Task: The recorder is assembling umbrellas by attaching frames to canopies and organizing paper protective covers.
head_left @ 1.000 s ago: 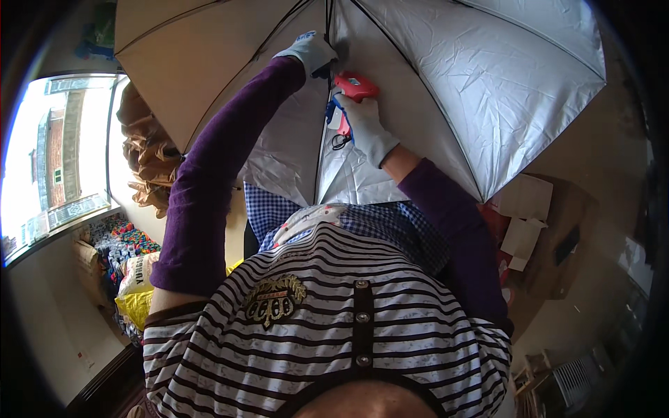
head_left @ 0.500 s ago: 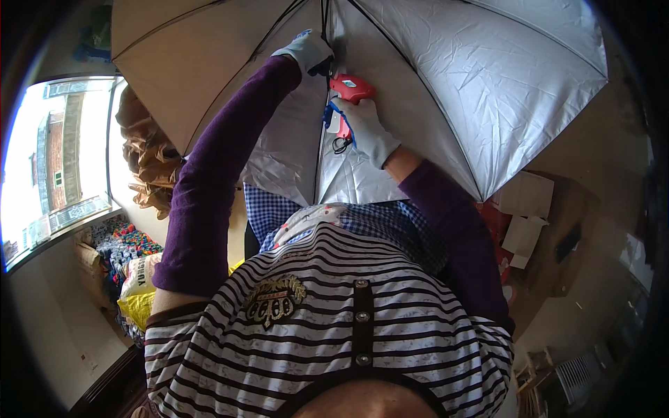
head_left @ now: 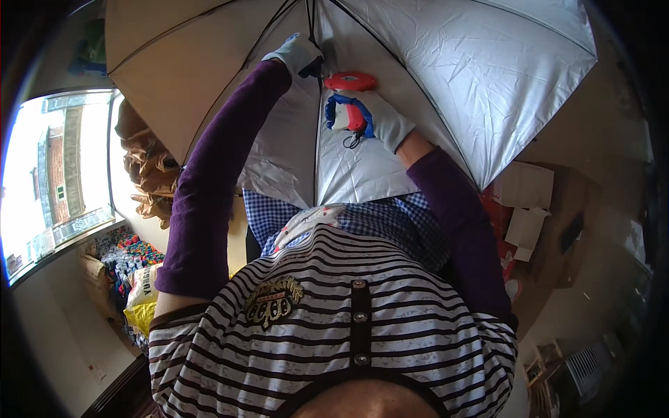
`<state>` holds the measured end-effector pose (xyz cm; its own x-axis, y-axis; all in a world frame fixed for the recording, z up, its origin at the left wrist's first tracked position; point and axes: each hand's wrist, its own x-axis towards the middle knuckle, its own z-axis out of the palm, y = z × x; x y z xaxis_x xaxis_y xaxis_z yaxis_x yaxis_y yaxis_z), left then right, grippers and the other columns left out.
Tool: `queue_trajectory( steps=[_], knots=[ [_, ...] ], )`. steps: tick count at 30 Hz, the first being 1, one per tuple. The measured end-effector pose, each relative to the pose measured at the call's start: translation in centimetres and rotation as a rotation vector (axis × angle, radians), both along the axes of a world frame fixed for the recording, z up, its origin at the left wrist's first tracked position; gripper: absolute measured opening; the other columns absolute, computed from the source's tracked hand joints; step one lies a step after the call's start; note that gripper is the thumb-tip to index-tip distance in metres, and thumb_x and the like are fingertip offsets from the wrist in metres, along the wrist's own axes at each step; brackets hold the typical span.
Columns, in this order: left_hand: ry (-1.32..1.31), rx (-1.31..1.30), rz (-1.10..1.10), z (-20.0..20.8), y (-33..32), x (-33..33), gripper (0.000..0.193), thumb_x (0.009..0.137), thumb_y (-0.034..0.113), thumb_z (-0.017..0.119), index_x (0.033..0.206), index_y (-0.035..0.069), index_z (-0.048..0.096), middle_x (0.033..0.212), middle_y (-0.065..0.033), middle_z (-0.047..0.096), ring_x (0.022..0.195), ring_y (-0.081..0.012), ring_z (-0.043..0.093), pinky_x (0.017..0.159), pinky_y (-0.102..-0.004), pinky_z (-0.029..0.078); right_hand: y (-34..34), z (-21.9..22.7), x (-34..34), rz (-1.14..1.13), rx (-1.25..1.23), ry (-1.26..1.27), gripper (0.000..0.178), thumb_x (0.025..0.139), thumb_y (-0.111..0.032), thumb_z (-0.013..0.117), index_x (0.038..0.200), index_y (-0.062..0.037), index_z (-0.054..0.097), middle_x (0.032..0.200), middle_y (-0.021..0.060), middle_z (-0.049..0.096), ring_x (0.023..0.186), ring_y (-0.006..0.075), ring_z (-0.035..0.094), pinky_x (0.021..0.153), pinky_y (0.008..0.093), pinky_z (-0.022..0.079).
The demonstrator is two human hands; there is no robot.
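An open umbrella [head_left: 502,76] with a silver inner side and thin black ribs spreads over my lap. My left hand [head_left: 296,54], in a white and blue glove, is closed on a dark umbrella rib near the top middle; its fingertips are partly hidden. To its right, my right hand [head_left: 380,115], gloved the same way, is wrapped round a red and white hand-held tool [head_left: 350,81]. A thin black cord loop dangles from the tool's handle. The tool's red head lies close to the rib, and I cannot tell if they touch. Its exact kind is unclear.
A bright window [head_left: 63,174] is at the left, with brown crumpled paper [head_left: 146,164] beside it. Below are a multicoloured heap [head_left: 132,254] and a white and yellow sack [head_left: 143,296]. Cardboard pieces [head_left: 526,202] lie at the right, above a small wooden stool [head_left: 543,373].
My right hand has turned the tool, so its head lies flatter and its handle end faces left. The left hand keeps its hold. The view has shifted slightly.
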<state>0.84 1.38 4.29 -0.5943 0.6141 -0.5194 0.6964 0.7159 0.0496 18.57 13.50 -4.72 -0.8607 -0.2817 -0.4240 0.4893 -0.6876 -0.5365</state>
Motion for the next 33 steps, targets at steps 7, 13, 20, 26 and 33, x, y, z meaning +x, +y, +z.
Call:
queue_trajectory(
  steps=[7, 13, 20, 26, 33],
  knots=[
    [-0.304, 0.315, 0.358, 1.1, -0.8, 0.3, 0.017, 0.08, 0.021, 0.065, 0.086, 0.007, 0.074, 0.071, -0.0069, 0.069, 0.057, -0.0159, 0.065, 0.052, -0.0278, 0.05, 2.1, -4.7, -0.6, 0.134, 1.169, 1.208, 0.046, 0.084, -0.027, 0.063, 0.123, -0.0058, 0.053, 0.121, 0.009, 0.06, 0.116, 0.0224, 0.054, 0.108, 0.0371, 0.037],
    [-0.362, 0.457, 0.4, 1.9, -1.3, 0.8, 0.018, 0.079, 0.015, 0.065, 0.091, 0.002, 0.07, 0.068, -0.0051, 0.065, 0.051, -0.0098, 0.054, 0.043, -0.0232, 0.04, 2.7, -3.3, -1.2, 0.549, 0.849, 0.919, 0.047, 0.088, -0.025, 0.052, 0.133, -0.0135, 0.046, 0.135, 0.0025, 0.05, 0.127, 0.0182, 0.044, 0.114, 0.037, 0.027],
    [-0.397, 0.46, 0.452, 1.9, -1.8, 0.5, 0.019, 0.079, 0.015, 0.066, 0.092, 0.002, 0.07, 0.068, -0.0041, 0.064, 0.049, -0.009, 0.052, 0.043, -0.0233, 0.039, 3.0, -2.7, -2.1, 0.57, 1.431, 1.402, 0.036, 0.091, -0.021, 0.048, 0.126, -0.0158, 0.048, 0.126, 0.0004, 0.051, 0.117, 0.0173, 0.049, 0.106, 0.0363, 0.034],
    [-0.49, 0.439, 0.456, 2.3, -1.3, 0.5, 0.018, 0.08, 0.016, 0.064, 0.089, 0.001, 0.07, 0.067, -0.0048, 0.065, 0.049, -0.0098, 0.054, 0.043, -0.0236, 0.041, 0.7, -4.5, -0.9, 0.322, 1.243, 1.198, 0.022, 0.091, -0.019, 0.051, 0.112, -0.014, 0.053, 0.107, 0.0008, 0.057, 0.102, 0.0179, 0.056, 0.093, 0.0347, 0.043],
    [-0.447, 0.466, 0.451, -0.4, -0.8, -0.5, 0.018, 0.08, 0.018, 0.065, 0.081, 0.0, 0.07, 0.064, -0.0077, 0.066, 0.051, -0.0118, 0.059, 0.043, -0.0248, 0.044, -0.4, -2.7, -0.5, 0.122, 0.636, 0.72, 0.014, 0.091, -0.02, 0.055, 0.101, -0.0113, 0.059, 0.088, 0.0013, 0.063, 0.085, 0.018, 0.062, 0.077, 0.0332, 0.05]
  ],
)
